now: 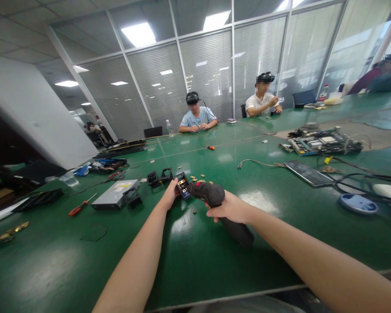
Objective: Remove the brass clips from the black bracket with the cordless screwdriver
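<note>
Hands both clamped: your left hand [170, 194] grips the small black module [183, 185], your right hand [230, 208] the electric screwdriver [211, 198] against it.

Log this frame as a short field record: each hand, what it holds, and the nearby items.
left hand: steadies a small black part with brass contacts
right hand: wrapped around a black electric screwdriver, tip at the part
surface: green table
near left: silver drive, red screwdriver
near right: circuit board, tablet
</note>
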`<action>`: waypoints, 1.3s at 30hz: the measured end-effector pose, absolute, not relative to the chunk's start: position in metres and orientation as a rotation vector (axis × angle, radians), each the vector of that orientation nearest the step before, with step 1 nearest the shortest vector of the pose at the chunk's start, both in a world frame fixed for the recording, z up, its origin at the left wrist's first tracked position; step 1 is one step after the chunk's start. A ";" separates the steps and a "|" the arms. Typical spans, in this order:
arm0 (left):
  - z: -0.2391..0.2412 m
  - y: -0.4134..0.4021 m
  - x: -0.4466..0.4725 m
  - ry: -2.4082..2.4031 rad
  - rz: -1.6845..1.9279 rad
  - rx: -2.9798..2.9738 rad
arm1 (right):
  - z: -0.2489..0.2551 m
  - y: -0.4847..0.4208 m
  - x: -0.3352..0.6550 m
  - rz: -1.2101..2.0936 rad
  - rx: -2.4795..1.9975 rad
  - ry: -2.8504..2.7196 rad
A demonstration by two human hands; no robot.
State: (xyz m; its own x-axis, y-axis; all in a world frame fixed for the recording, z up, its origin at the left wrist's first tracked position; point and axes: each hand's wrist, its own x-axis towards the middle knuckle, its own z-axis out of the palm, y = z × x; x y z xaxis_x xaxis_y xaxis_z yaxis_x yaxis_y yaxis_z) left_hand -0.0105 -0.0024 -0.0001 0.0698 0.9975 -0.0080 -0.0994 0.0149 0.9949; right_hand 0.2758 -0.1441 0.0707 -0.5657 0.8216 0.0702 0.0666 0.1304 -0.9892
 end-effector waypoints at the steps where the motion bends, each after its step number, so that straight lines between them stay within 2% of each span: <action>1: -0.001 -0.002 -0.011 1.080 1.200 1.161 | 0.070 -0.144 0.276 1.497 -0.863 -1.765; 17: 0.003 -0.013 -0.010 1.045 1.230 1.200 | 0.050 -0.137 0.273 1.493 -0.832 -1.750; 39: 0.021 -0.031 -0.007 1.113 1.223 1.414 | 0.058 -0.141 0.272 1.508 -0.857 -1.743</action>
